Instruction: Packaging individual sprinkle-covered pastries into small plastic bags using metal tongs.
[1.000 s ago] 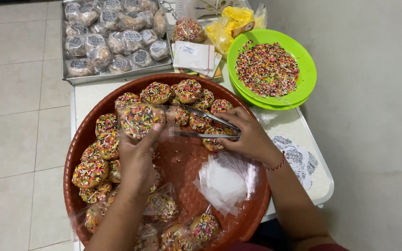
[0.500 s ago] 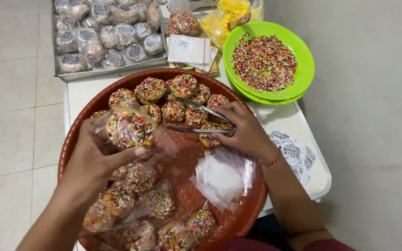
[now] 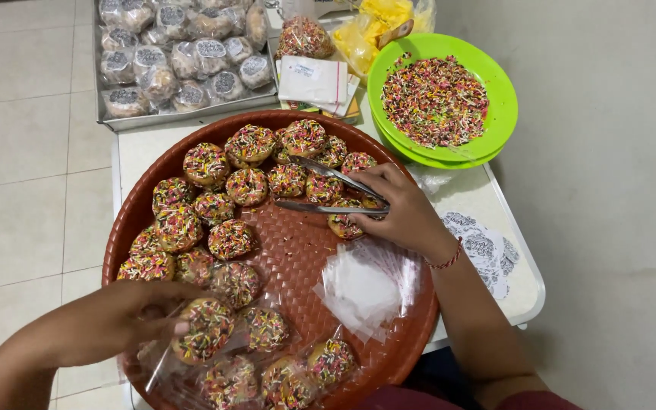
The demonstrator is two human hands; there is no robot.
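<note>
My right hand has its fingers clamped on a pair of metal tongs, whose two arms stand apart and reach away from the fingers over the bare doughnuts. These are crusted with coloured sprinkles and crowd the far side of the round brown woven tray. One doughnut sits just under the fingers, touching the tongs' near end.

My left hand has its fingers closed on a doughnut in a clear bag, at the near left edge of the tray. Just beside these fingers, towards my body, more bagged doughnuts lie in a loose row.

Between my two hands, nearer the right wrist, a stack of empty clear bags rests on the tray.

Beyond the right fingers, off the tray, a green plate holds loose sprinkles. Past the wrist, round printed stickers lie on the white desk. Far ahead of the tongs sits a metal tray of wrapped doughnuts, with a small packet of slips and a yellow bag beside it.
</note>
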